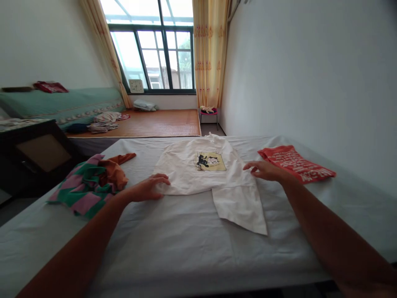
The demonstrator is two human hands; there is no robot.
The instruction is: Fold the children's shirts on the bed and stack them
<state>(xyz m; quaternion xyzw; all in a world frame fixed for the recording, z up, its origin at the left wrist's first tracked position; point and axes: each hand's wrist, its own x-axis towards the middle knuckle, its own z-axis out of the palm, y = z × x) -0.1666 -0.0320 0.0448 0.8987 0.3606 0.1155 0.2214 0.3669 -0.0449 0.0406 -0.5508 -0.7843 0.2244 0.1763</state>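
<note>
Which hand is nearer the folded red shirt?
Right. The right hand rests on the white shirt just beside the red shirt; the left hand is across at the white shirt's far edge.

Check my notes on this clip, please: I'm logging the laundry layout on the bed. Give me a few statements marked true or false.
1. The left hand rests on the white T-shirt. True.
2. The white T-shirt is plain. False: it has a cartoon print on the front.
3. The red printed garment lies beyond the right hand. True.
4. The striped green and pink cloth is under the right hand. False: it lies left of the left hand, on the white bed sheet.
</note>
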